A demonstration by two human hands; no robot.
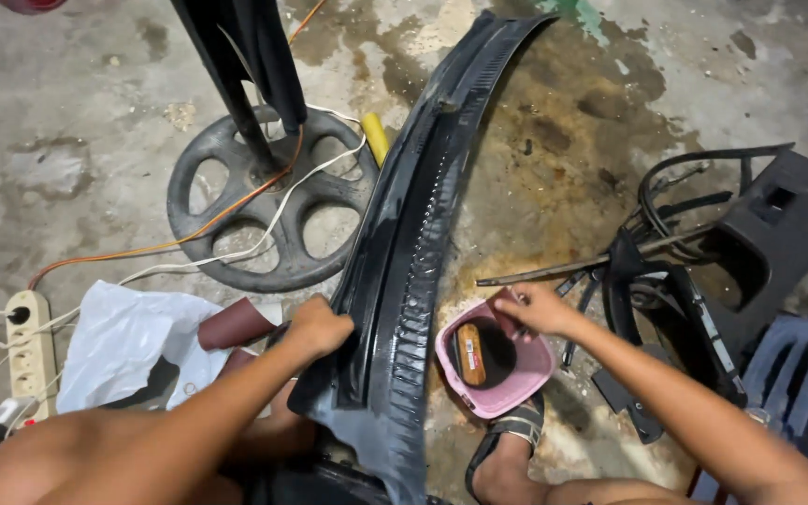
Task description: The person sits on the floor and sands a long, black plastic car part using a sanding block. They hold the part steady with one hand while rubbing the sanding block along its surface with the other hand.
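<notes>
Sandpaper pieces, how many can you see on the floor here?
2. One brown sandpaper roll lies on the white plastic bag beside the left hand. A second piece peeks out just below it, under the left forearm. More may be hidden.

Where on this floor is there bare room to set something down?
Bare concrete lies upper left of the round fan base, and upper right beyond the long black trim panel. It is crowded around the pink tub, the right hand and the black parts.

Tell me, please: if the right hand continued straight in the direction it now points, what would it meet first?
The right hand points leftward over the pink container. Going straight on, it would probably meet the long black plastic panel that the left hand holds, though depth is unclear.
</notes>
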